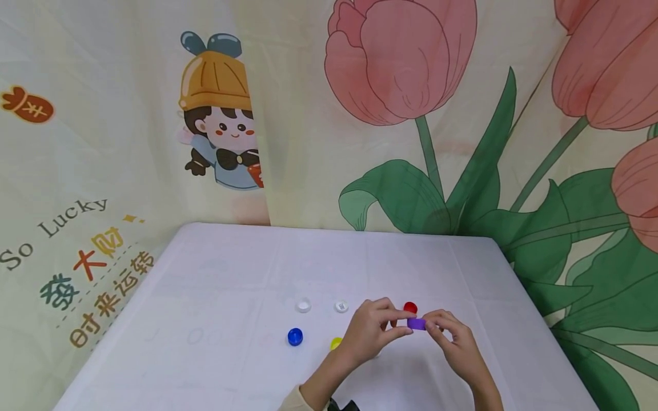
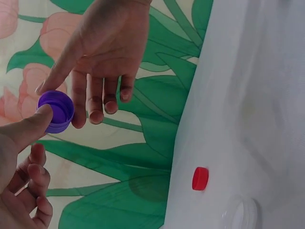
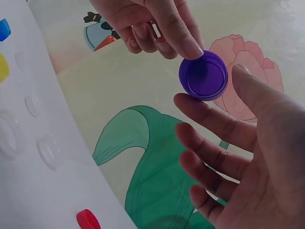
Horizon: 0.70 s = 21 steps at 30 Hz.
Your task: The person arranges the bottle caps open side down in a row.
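A purple bottle cap is held up above the white table, its hollow side showing in both wrist views. My left hand pinches one side of it between thumb and fingers. On the other side is my right hand; in the right wrist view its thumb and index finger spread around the cap, with a narrow gap at the thumb. Whether the index finger touches the cap I cannot tell. Behind the purple cap, a red cap lies on the table.
On the white table lie a blue cap, a yellow cap partly behind my left wrist, and two whitish caps farther back. More clear round pieces show in the right wrist view. A printed curtain hangs behind.
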Motion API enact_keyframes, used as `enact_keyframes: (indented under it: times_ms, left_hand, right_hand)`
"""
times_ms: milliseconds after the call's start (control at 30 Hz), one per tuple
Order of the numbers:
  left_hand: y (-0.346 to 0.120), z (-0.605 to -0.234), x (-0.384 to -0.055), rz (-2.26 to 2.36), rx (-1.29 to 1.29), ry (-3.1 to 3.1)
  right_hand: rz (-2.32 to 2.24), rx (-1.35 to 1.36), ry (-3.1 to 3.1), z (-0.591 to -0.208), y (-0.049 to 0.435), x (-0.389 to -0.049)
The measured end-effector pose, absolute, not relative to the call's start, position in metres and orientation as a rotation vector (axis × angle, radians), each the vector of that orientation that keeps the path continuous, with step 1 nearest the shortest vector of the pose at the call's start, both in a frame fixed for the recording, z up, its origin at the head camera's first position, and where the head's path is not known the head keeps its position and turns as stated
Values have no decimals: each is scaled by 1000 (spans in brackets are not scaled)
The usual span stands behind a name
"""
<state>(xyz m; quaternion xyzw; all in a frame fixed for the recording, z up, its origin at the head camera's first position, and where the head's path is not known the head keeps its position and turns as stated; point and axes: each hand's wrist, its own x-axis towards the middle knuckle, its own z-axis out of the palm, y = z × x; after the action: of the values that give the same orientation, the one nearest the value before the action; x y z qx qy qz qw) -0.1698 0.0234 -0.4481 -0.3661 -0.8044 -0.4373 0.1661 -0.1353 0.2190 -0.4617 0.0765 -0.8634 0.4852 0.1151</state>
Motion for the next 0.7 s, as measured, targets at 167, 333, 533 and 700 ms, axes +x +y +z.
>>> enact_keyframes:
  times_ms: [167, 333, 533, 700]
  left_hand:
    - [24, -450, -169, -1226, -1060, -2283]
    - [24, -451, -170, -1203, -1073, -2267]
    - [25, -451, -171, -1235, -1081, -2277]
    - [25, -453, -173, -1270, -1054, -2302]
  right_hand:
    - [1424, 243, -2538, -464, 219, -136]
    - [1424, 233, -2539, -451, 213, -131]
    - [1398, 229, -2513, -430, 204, -122]
    - [1386, 199, -2487, -437, 207, -125]
